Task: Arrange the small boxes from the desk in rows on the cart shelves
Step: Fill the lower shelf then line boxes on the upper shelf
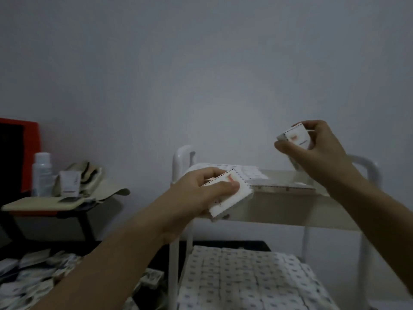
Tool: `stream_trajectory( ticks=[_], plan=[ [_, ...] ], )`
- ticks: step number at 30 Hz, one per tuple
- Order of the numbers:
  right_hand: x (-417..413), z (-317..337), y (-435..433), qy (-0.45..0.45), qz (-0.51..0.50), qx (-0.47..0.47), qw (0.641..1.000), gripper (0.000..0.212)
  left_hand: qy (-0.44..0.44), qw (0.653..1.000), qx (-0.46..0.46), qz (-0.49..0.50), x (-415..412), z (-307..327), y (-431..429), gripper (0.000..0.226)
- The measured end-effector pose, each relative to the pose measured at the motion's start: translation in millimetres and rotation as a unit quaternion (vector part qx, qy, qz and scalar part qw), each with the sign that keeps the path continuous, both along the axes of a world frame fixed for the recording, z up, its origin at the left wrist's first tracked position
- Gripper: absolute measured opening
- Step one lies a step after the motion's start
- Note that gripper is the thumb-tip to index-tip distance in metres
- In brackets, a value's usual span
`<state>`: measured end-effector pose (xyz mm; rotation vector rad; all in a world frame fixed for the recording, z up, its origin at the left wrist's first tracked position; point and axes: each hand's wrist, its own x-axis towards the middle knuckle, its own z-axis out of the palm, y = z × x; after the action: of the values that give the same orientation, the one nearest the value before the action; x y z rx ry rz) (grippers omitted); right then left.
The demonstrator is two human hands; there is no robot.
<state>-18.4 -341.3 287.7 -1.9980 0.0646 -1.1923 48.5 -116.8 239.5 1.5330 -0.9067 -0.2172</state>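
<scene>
Left hand [201, 189] grips boxes [230, 198] at the front edge of the cart [279, 211], while right hand [317, 148] pinches one box [295, 136] above it.

Dim, grey, flat light, soft overall blur, noisy shadows at lower left, wide-angle bending at edges

A plain gray wall [201, 63] fills the back. On the left stands a little counter [33, 203] with a pale top. A white bottle [41, 175] stands upright on it. Just beside the bottle lies a floppy cloth bag [89, 175]. A flat dark thing [69, 199] rests near the bag. Behind the bottle is something red [31, 153].
</scene>
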Motion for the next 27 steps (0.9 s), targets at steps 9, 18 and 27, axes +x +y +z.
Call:
stream_trajectory(
  ticks=[9, 18, 27],
  plan=[
    [7, 2, -68, 0.081, -0.064, -0.039, 0.994, 0.067, -0.106, 0.992, -0.055, 0.034, 21, 68, -87, 0.034],
    [21, -11, -98, 0.055, -0.078, 0.007, 0.995, 0.036, -0.313, 0.941, 0.074, 0.109, 46, 60, -156, 0.038],
    [27, -10, -99, 0.132, -0.087, -0.079, 0.984, 0.030, -0.388, 0.904, 0.169, 0.054, 53, 51, -148, 0.011]
  ],
)
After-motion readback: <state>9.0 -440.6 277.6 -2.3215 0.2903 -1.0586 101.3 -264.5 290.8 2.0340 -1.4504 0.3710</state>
